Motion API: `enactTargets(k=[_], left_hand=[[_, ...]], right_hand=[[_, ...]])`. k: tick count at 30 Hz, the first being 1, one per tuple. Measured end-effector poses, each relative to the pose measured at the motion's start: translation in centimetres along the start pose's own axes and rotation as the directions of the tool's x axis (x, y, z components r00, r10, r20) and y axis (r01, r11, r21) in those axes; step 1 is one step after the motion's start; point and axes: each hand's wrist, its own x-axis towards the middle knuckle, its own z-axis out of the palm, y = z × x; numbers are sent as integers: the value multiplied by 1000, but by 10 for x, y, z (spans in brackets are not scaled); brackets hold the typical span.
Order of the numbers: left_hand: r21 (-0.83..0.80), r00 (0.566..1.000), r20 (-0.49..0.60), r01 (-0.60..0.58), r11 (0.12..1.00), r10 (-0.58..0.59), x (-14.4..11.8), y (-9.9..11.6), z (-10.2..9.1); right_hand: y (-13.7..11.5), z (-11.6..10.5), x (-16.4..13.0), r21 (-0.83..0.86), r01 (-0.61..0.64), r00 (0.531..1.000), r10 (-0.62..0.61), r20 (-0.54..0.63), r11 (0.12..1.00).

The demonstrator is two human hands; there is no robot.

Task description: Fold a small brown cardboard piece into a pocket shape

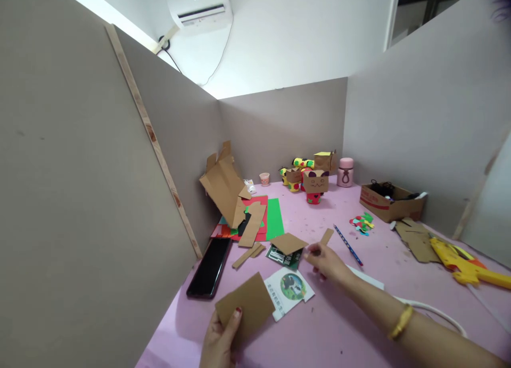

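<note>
Pink tabletop, walled on three sides by grey partition boards (left board close, back and right boards further off). Widest bare stretch in the near centre and right foreground; left edge crowded against the board by a black phone. Back left: folded cardboard carton leaning over red and green paper sheets. Back centre: finished-looking cardboard figures, decorated and standing upright, judged as completed work. Right: open cardboard box, brown offcuts, yellow glue gun near the table's right edge.

Left hand, clamped on a flat cardboard rectangle, held just above the near edge. Right hand, reaching forward, fingers pinched together at a small cardboard strip; grip itself too small to confirm. Between the hands: another cardboard square lying on a dark printed packet, and a white printed card. Loose strips, uncut panels and coloured paper bits unassembled, so further cutting and gluing judged outstanding. Blue pencil just right of the reaching hand.
</note>
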Motion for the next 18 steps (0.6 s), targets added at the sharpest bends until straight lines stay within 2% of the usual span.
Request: enactTargets(k=[1,2,4,5,6,7,10,12,15,18], left_hand=[[28,994,24,-110,993,110,-3,-1,0],[70,968,60,-248,966,244,-7,-1,0],[151,860,152,-508,848,488,-18,-2,3],[180,816,181,-577,797,550,-24,-2,5],[205,808,180,-589,782,561,-30,-1,7],[231,822,159,-570,789,547,-34,-1,8],[267,910,56,-410,872,410,-42,2,12],[286,938,33,-341,896,346,-43,4,12],[309,948,37,-312,898,316,-45,5,11],[285,920,81,-389,876,382,-49,6,10]], right_hand=[[4,2,-8,-64,47,999,-46,10,997],[7,4,-15,-133,91,996,-89,26,987],[12,8,-25,-267,159,987,-149,55,951],[13,9,-28,-327,176,984,-165,62,928],[13,11,-29,-380,186,982,-176,62,906],[12,13,-30,-426,189,982,-181,60,885],[10,17,-27,-516,179,983,-170,66,837],[10,18,-23,-536,163,987,-143,80,828],[14,16,-18,-498,141,989,-101,108,856],[21,13,-17,-373,113,986,-59,153,921]])
